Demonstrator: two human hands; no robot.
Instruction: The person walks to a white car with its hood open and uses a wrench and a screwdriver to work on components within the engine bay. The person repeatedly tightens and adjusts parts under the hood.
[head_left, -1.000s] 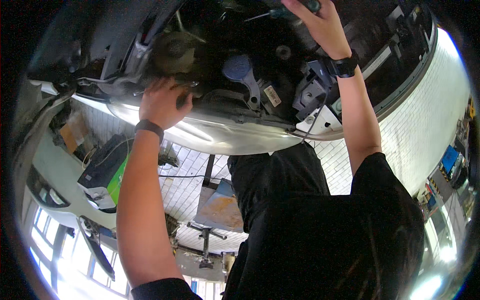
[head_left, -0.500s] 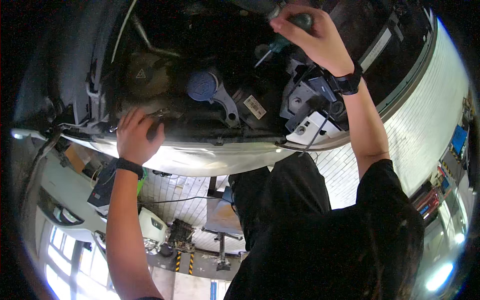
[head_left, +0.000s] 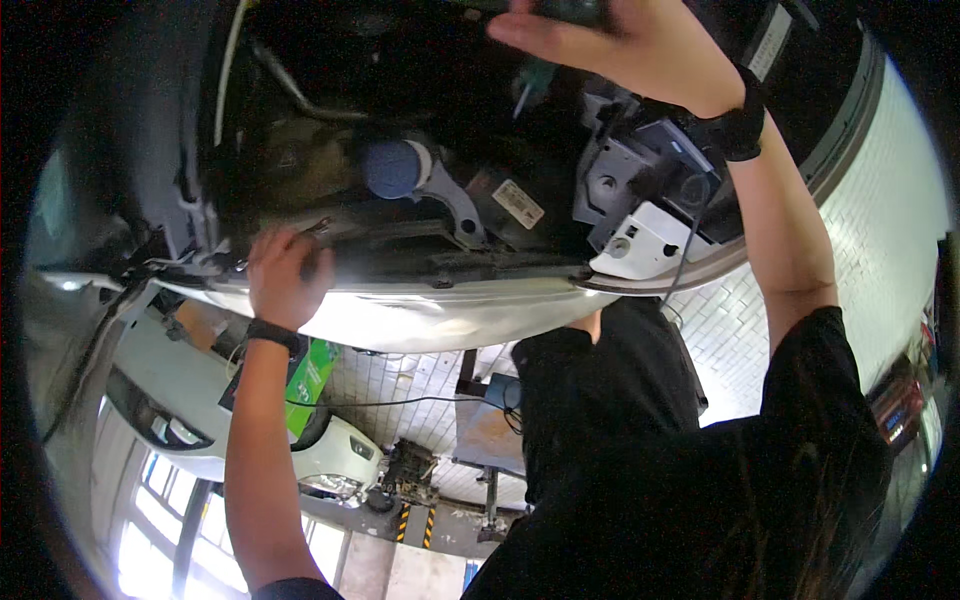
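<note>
Over the dark engine bay of a car, my right hand (head_left: pixel 640 50) is wrapped round a green-handled screwdriver (head_left: pixel 536 76). Its thin shaft points down and to the left, and the hand hides part of the handle. Whether the tip touches anything is too dark to tell. My left hand (head_left: pixel 287 282) is at the bay's front edge, its fingers curled and slightly blurred. A shiny metal end (head_left: pixel 321 226) shows just beyond these fingers; the rest of that piece is hidden. Between my hands are a round blue cap (head_left: pixel 392 168) and a grey curved bracket (head_left: pixel 452 205).
A white plastic part (head_left: pixel 645 245) with a cable hanging over it sits at the bay's front right. Below it runs the pale front panel (head_left: pixel 420 318). Another person's dark-clothed body (head_left: pixel 610 380) is close by. A second white car (head_left: pixel 335 455) stands beyond the tiled floor.
My right hand has moved up and away with the screwdriver, partly out of the picture. The whole view has shifted a little. My left hand stays at the front edge.
</note>
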